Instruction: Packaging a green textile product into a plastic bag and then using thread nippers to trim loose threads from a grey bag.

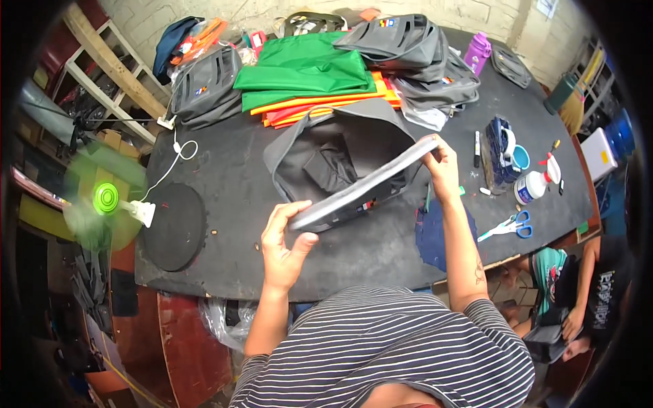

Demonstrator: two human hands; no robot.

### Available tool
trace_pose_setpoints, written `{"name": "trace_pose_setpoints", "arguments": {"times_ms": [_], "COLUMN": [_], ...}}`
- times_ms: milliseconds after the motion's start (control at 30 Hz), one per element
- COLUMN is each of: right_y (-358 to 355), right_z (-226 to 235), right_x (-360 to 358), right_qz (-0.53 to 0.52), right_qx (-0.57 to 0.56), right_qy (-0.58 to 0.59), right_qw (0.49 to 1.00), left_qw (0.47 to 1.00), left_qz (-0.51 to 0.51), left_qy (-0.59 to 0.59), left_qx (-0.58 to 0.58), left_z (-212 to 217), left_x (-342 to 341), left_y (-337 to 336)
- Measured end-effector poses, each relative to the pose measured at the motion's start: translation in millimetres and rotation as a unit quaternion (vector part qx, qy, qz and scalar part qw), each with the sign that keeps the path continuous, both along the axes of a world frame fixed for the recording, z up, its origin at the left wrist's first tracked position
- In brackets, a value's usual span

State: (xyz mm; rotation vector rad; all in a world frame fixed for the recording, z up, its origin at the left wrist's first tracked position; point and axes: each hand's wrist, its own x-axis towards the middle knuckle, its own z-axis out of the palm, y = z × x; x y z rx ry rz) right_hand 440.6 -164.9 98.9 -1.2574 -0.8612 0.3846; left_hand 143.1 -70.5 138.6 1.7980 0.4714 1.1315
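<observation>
A grey bag (pixel 371 126) stands on the dark table in front of me, its mouth wide apart and turned up toward me. Inside lies a folded black piece (pixel 330 166), whose kind I cannot make out. My left hand (pixel 280 248) has the near left end of the bag's rim between fingers and thumb. At the rim's right end, my right hand (pixel 442 166) pinches the edge, raising that side higher. Under my right forearm lies a dark blue fabric piece (pixel 428 234).
Folded green fabric (pixel 306 64) and several grey bags (pixel 207 85) line the far side. Blue-handled scissors (pixel 513 226), a spray bottle (pixel 534 183) and a marker (pixel 477 148) lie or stand at right. A blurred green fan (pixel 105 198) is at left; a seated person (pixel 578 299) at lower right.
</observation>
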Motion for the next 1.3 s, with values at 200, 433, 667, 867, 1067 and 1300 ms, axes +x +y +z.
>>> {"name": "trace_pose_setpoints", "arguments": {"times_ms": [200,433,667,867,1067,1300], "right_y": [35,52,71,51,62,36], "right_z": [10,93,75,145,118,79], "right_x": [-14,-46,-197,-110,-46,-36], "right_qz": [-0.008,0.013,0.151,0.047,0.209,0.209], "right_qx": [0.093,0.163,0.028,0.178,-0.056,0.081], "right_qy": [0.009,-0.131,-0.588,-0.447,-0.147,-0.090], "right_qw": [0.996,0.978,0.794,0.875,0.965,0.970], "left_qw": [0.998,0.834,0.895,0.883,0.851,0.846], "left_qz": [0.043,-0.444,-0.310,-0.329,-0.454,-0.358], "left_qy": [0.000,-0.098,-0.205,-0.055,-0.099,-0.215], "left_qx": [-0.034,-0.313,-0.246,-0.330,-0.244,-0.331], "left_z": [-8,-28,-25,0,47,34], "left_x": [0,-10,59,24,40,44], "left_y": [17,42,29,59,42,58]}}
